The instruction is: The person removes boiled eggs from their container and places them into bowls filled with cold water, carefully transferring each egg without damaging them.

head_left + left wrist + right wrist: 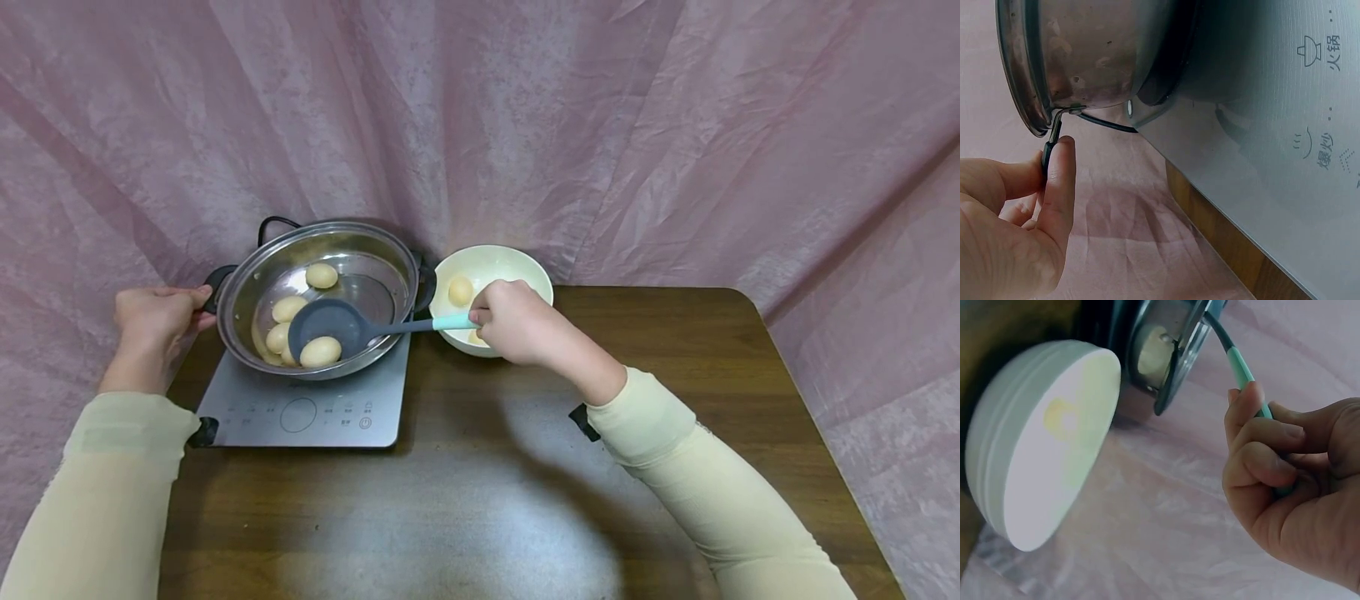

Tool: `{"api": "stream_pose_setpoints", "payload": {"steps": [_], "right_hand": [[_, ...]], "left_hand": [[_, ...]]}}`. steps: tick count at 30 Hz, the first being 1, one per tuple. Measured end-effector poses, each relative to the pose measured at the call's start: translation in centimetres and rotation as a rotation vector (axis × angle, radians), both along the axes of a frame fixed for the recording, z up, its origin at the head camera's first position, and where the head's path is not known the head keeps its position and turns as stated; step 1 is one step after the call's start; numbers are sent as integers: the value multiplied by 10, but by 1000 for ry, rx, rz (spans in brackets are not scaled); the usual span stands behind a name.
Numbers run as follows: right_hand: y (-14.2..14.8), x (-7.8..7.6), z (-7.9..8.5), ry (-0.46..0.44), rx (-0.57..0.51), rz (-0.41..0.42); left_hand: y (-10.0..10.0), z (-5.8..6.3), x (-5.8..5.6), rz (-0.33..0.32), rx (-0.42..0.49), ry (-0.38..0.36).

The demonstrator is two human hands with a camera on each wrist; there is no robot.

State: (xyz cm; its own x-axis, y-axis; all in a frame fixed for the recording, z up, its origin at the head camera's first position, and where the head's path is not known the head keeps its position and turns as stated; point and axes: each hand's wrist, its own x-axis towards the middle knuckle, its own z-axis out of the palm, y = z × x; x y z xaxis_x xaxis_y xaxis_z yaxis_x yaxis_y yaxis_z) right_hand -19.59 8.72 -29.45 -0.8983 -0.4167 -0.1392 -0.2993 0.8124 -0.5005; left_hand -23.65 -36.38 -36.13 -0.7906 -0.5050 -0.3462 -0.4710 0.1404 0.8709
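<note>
My left hand pinches the black side handle of a steel pot between thumb and fingers. In the pot lie several pale eggs, most of them toward its near left side. The right hand grips the mint-green handle of a grey ladle, fingers curled round it, as the right wrist view shows. The ladle's head is inside the pot, and one egg overlaps its near edge. Below the right hand a white bowl holds pale eggs, partly hidden by the hand.
The pot is over a silver induction cooker with a touch panel at the front. A black cord shows behind the pot. Both stand on a brown wooden table; pink curtains hang behind and at the right.
</note>
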Motion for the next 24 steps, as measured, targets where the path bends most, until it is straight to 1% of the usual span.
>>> {"api": "stream_pose_setpoints", "payload": {"steps": [5,8,14,19,24], "right_hand": [[3,-7,-6,-124,-81,-38],[5,-10,-6,-167,-110,-54],[10,-12,-5,-175,-146,-84],[17,-14,-4,-156,-165,-113],[29,-17,0,-145,-171,-145]], "left_hand": [[0,0,-1,-20,-37,-14],[1,1,-1,-26,-49,-22],[2,3,-1,-38,-78,-47],[2,3,-1,-29,-70,-56],[0,2,-1,-18,-89,-77]]}}
